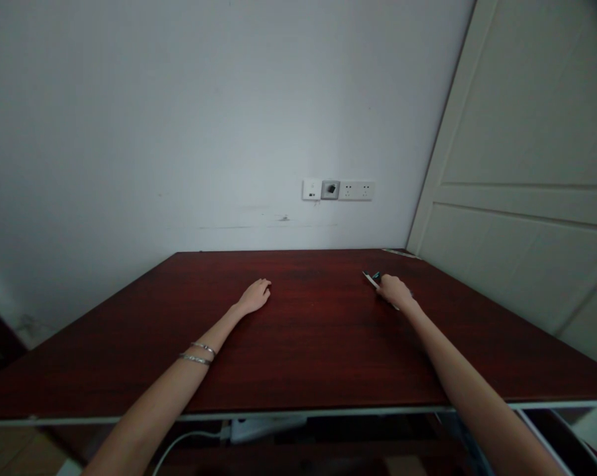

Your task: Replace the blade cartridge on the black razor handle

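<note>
My left hand [255, 296] rests palm down on the dark red wooden table [308, 344], left of the middle. Its fingers lie loosely stretched out, with nothing visible in them. Two silver bracelets [198, 354] circle that wrist. Farther right, my right hand [393, 291] is closed around a thin white strip-like object [371, 281] with a dark tip. A small dark teal piece [376, 275] shows beside my fingers. My hand hides much of the object, so its kind cannot be made out.
Behind the table stands a white wall with sockets [356, 191] and a grey switch plate [330, 190]. A pale panelled door [526, 165] borders the right side. A thin light strip [401, 253] lies at the far right corner. Below the front edge hangs a white cable [184, 437].
</note>
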A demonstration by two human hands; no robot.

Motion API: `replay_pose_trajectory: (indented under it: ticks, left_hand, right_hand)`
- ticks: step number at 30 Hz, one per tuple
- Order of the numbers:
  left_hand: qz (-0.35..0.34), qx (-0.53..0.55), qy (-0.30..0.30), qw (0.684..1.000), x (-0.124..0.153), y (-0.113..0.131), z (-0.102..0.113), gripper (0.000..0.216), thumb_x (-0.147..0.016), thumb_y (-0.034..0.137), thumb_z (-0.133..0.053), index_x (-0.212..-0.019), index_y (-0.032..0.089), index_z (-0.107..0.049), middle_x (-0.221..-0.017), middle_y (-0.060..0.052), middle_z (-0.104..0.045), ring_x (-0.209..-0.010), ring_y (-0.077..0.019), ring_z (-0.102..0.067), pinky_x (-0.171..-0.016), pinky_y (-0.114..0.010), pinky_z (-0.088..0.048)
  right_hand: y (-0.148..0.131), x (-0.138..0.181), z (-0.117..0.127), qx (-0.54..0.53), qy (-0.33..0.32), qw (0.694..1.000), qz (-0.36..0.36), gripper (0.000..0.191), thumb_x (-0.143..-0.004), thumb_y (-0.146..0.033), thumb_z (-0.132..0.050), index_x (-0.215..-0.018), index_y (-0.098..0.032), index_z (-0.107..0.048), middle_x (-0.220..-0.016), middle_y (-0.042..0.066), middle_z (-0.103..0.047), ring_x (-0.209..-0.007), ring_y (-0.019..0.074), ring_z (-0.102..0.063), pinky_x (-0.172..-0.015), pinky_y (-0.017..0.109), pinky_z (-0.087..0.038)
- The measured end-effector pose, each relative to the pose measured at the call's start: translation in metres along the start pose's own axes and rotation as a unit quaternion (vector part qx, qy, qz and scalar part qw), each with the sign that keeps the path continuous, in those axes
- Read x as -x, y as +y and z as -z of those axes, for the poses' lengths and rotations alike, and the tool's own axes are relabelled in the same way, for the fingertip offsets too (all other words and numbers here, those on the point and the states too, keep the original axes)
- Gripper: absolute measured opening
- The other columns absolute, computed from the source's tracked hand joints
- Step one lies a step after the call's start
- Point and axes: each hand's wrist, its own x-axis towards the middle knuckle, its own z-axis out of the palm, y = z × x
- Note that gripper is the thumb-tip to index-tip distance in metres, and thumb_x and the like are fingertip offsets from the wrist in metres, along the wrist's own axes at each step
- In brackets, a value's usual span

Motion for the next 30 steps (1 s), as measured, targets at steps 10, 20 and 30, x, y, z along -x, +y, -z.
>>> replay_pose_trajectory:
  ticks: [10, 20, 30]
  left_hand:
    - [0.016, 0.238, 0.090, 0.967, -0.021, 0.057, 0.016, 0.026, -0.081, 0.032, -0.050, -0.096, 0.015, -0.064, -0.098, -0.009, -0.068, -0.093, -0.0189, -0.062, -0.086, -0.030, -0.046]
    - [0.121, 0.549, 0.066, 0.824, -0.031, 0.143, 0.031, 0.026, -0.077, 0.034, -0.060, -0.079, 0.009, -0.066, -0.072, -0.008, -0.068, -0.058, -0.0126, -0.062, -0.050, -0.022, -0.050]
    - [0.123, 0.511, 0.119, 0.843, -0.030, 0.142, 0.037, 0.034, -0.073, 0.041, -0.061, -0.063, 0.009, -0.065, -0.048, -0.003, -0.058, -0.036, -0.0078, -0.049, -0.035, -0.018, -0.038]
  right_hand:
    - [-0.064, 0.015, 0.023, -0.212, 0.098, 0.967, 0.101, 0.023, -0.073, -0.023, -0.055, -0.088, -0.014, -0.070, -0.079, 0.008, -0.070, -0.074, 0.0175, -0.064, -0.064, 0.021, -0.042]
    - [-0.151, 0.071, 0.030, -0.240, 0.146, 0.919, 0.277, 0.017, -0.077, -0.022, -0.052, -0.084, -0.017, -0.066, -0.080, 0.006, -0.064, -0.070, 0.0146, -0.057, -0.066, 0.023, -0.041]
    - [-0.165, 0.086, 0.039, -0.151, 0.142, 0.938, 0.278, 0.019, -0.086, -0.026, -0.046, -0.091, -0.018, -0.063, -0.087, 0.007, -0.058, -0.074, 0.0157, -0.056, -0.066, 0.023, -0.037]
